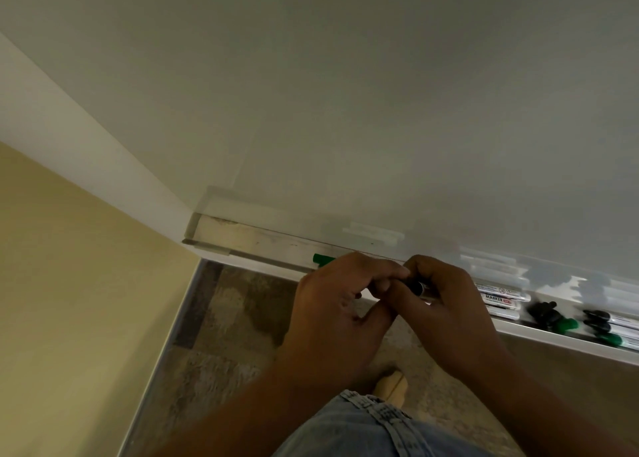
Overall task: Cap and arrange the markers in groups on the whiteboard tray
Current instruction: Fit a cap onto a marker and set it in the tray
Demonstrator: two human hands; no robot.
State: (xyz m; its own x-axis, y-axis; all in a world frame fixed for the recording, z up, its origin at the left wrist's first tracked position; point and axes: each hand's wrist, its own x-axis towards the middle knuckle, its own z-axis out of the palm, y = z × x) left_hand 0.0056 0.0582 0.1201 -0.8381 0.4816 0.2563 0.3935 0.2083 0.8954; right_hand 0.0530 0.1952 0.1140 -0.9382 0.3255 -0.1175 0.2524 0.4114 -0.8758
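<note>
- Nearest me, the person is standing in pale jeans (pixel 373 425) on a brownish carpet (pixel 235 318).
- Just above that, the left hand (pixel 335 308) and right hand (pixel 453 311) are meeting close in front of the tray. Both are curling tightly round one black marker (pixel 417 286). The right is gripping its barrel and the left is pinching at its end. I cannot tell whether a cap is sitting between the left fingers.
- Behind the left hand, a green marker (pixel 321 259) is peeking out on the whiteboard tray (pixel 269 247).
- Further right along the tray, white-barrelled markers (pixel 501 299) are lying side by side. Beyond them are some dark and green pieces (pixel 549 316), then another capped cluster (pixel 612 328).
- The job is looking roughly midway to me: some groups are forming, one marker is being capped, and the green one and the jumbled pieces are waiting.
- Farthest off, the whiteboard (pixel 380 111) is rising blank.
</note>
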